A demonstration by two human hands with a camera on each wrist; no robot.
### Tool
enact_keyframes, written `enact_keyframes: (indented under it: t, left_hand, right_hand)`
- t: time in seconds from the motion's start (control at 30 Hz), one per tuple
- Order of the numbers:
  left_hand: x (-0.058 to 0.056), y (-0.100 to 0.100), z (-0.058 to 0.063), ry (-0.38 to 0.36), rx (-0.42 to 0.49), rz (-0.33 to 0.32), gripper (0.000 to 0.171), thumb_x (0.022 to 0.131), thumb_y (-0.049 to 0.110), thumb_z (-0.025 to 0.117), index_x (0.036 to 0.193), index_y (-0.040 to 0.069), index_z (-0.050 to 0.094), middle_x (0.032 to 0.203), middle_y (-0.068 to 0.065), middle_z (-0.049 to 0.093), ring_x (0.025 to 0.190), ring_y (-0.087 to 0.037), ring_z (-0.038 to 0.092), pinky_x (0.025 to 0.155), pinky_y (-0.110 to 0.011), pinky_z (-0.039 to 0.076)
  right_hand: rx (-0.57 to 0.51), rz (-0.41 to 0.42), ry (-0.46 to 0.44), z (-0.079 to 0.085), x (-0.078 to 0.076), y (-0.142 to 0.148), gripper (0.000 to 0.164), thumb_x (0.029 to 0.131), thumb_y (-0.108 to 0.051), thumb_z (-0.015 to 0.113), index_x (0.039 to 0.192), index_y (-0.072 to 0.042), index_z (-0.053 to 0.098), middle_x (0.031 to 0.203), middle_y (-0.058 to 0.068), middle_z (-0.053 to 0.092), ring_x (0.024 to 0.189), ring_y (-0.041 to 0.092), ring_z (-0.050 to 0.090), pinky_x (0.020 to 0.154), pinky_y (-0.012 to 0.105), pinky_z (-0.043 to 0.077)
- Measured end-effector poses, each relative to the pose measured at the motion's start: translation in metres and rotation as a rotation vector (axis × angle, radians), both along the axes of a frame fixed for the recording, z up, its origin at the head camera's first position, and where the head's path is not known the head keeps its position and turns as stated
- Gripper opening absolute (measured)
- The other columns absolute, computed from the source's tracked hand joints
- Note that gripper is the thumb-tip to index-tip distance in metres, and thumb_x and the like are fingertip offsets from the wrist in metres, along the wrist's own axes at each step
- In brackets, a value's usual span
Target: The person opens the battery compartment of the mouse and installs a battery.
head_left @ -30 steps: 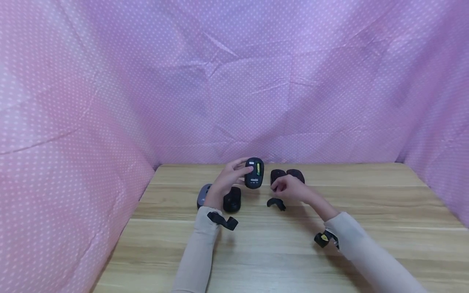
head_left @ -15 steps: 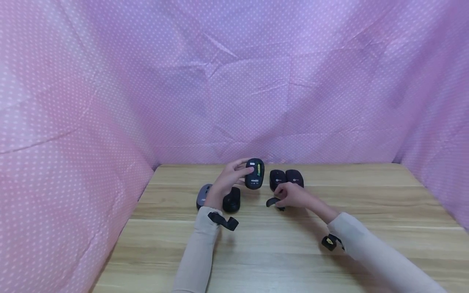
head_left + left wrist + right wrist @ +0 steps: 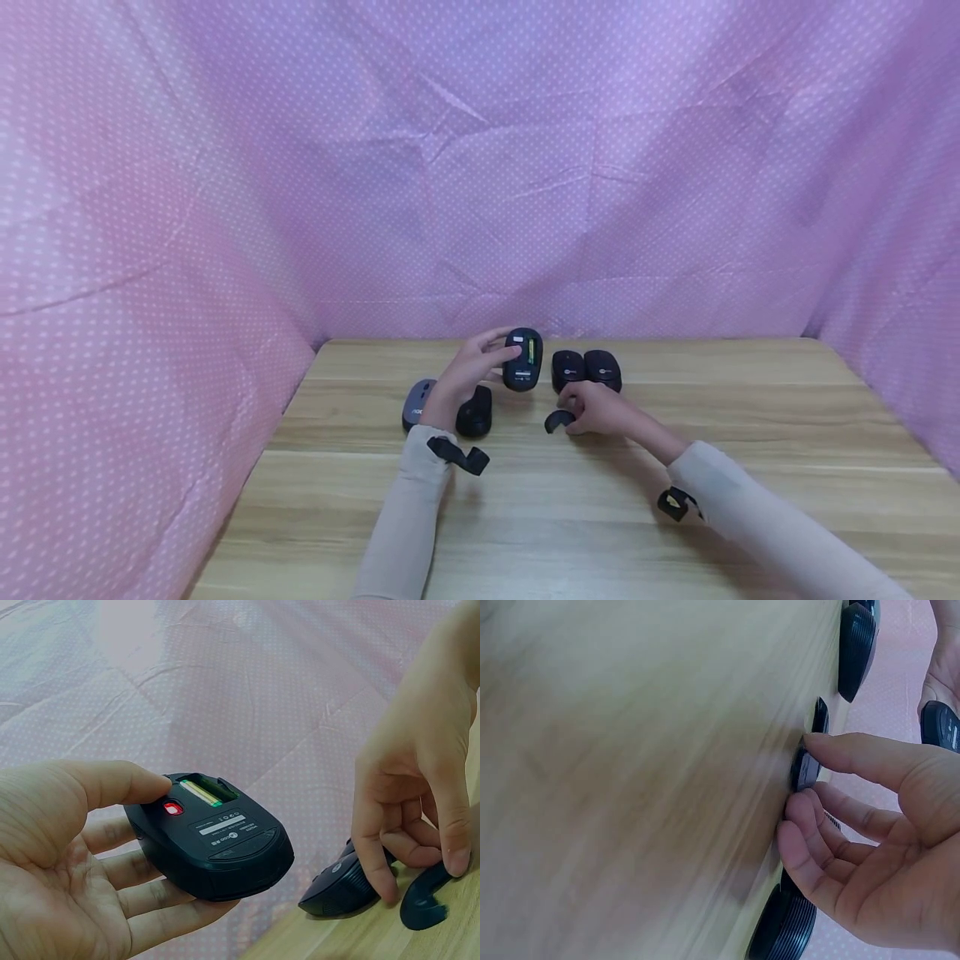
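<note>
My left hand (image 3: 467, 372) holds a black computer mouse (image 3: 522, 377) above the table, underside toward me. The left wrist view shows its battery bay uncovered, with a green and yellow battery (image 3: 199, 792) inside and a red light (image 3: 173, 808) glowing beside the thumb tip. To the right, my right hand (image 3: 597, 408) is low over the table, thumb and fingers pinching a curved black battery cover (image 3: 557, 420). In the right wrist view the thumb lies on one edge of that cover (image 3: 805, 768); part of the cover is hidden by the fingers.
Two black mice, the left one (image 3: 567, 363) and the right one (image 3: 603, 367), stand side by side just behind my right hand. Near my left wrist are a grey mouse (image 3: 415, 402) and another black mouse (image 3: 475, 417). A pink dotted cloth (image 3: 480, 208) hangs behind the wooden table (image 3: 540, 517).
My right hand has come down from in front of the two black mice to the battery cover, which has turned a little. The left hand holds the mouse nearly still.
</note>
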State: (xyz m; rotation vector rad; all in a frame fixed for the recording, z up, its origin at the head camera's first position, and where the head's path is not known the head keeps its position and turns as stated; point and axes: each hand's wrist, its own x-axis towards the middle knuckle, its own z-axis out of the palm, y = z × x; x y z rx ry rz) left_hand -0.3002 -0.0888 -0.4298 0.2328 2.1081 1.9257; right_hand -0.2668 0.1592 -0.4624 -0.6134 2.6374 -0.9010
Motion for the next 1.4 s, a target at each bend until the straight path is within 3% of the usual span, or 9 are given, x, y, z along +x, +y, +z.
enact_keyframes:
  t: [0.3, 0.53, 0.7, 0.87, 1.07, 1.23, 1.4]
  left_hand:
    - [0.002, 0.000, 0.000, -0.004, -0.018, 0.001, 0.050, 0.098, 0.023, 0.068, 0.146, 0.016, 0.055, 0.140, -0.017, 0.062, 0.110, -0.025, 0.068, 0.086, -0.037, 0.061]
    - [0.002, 0.000, -0.001, -0.006, -0.019, -0.001, 0.050, 0.098, 0.025, 0.068, 0.146, 0.017, 0.056, 0.141, -0.016, 0.061, 0.114, -0.026, 0.067, 0.088, -0.038, 0.060]
    - [0.002, -0.001, -0.002, -0.012, -0.023, 0.002, 0.050, 0.098, 0.025, 0.069, 0.146, 0.018, 0.056, 0.142, -0.016, 0.060, 0.116, -0.027, 0.067, 0.089, -0.039, 0.061]
    - [0.001, -0.001, -0.004, -0.011, -0.024, 0.002, 0.050, 0.098, 0.024, 0.068, 0.146, 0.018, 0.056, 0.142, -0.016, 0.060, 0.117, -0.028, 0.066, 0.089, -0.039, 0.061]
    - [0.001, -0.001, -0.003, -0.008, -0.020, 0.000, 0.050, 0.099, 0.024, 0.067, 0.147, 0.017, 0.055, 0.141, -0.016, 0.061, 0.116, -0.027, 0.066, 0.087, -0.038, 0.061]
    - [0.002, 0.000, -0.002, -0.008, -0.018, 0.003, 0.050, 0.099, 0.023, 0.067, 0.147, 0.016, 0.055, 0.140, -0.017, 0.061, 0.114, -0.026, 0.067, 0.087, -0.038, 0.061]
    - [0.001, 0.000, -0.002, -0.012, -0.021, 0.005, 0.050, 0.099, 0.023, 0.067, 0.147, 0.016, 0.055, 0.139, -0.018, 0.062, 0.113, -0.027, 0.067, 0.088, -0.039, 0.061]
  right_hand:
    - [-0.040, 0.073, -0.107, 0.000, -0.002, 0.004, 0.040, 0.078, 0.004, 0.077, 0.115, -0.004, 0.069, 0.085, 0.007, 0.063, 0.074, 0.015, 0.054, 0.064, 0.026, 0.045]
    - [-0.161, 0.142, -0.166, 0.000, -0.005, 0.007, 0.037, 0.080, 0.004, 0.078, 0.116, 0.001, 0.068, 0.089, 0.010, 0.065, 0.077, 0.016, 0.054, 0.066, 0.026, 0.047]
    - [-0.143, 0.190, -0.159, 0.004, -0.007, 0.008, 0.037, 0.084, 0.000, 0.078, 0.120, -0.002, 0.071, 0.097, 0.009, 0.069, 0.085, 0.014, 0.057, 0.073, 0.025, 0.051]
    - [-0.137, 0.211, -0.171, 0.009, -0.009, 0.007, 0.033, 0.088, -0.001, 0.074, 0.121, -0.004, 0.072, 0.091, 0.006, 0.067, 0.081, 0.014, 0.057, 0.068, 0.024, 0.050]
    - [-0.176, 0.193, -0.161, 0.015, -0.011, 0.009, 0.030, 0.086, -0.001, 0.075, 0.116, -0.007, 0.071, 0.088, 0.005, 0.067, 0.077, 0.016, 0.059, 0.066, 0.025, 0.051]
    - [-0.282, 0.168, -0.176, 0.021, -0.017, 0.015, 0.032, 0.085, -0.002, 0.078, 0.115, -0.006, 0.068, 0.089, 0.009, 0.071, 0.079, 0.017, 0.063, 0.070, 0.025, 0.053]
    - [-0.437, 0.171, -0.220, 0.030, -0.022, 0.021, 0.037, 0.085, 0.000, 0.077, 0.118, 0.004, 0.061, 0.092, 0.012, 0.070, 0.080, 0.016, 0.066, 0.074, 0.027, 0.056]
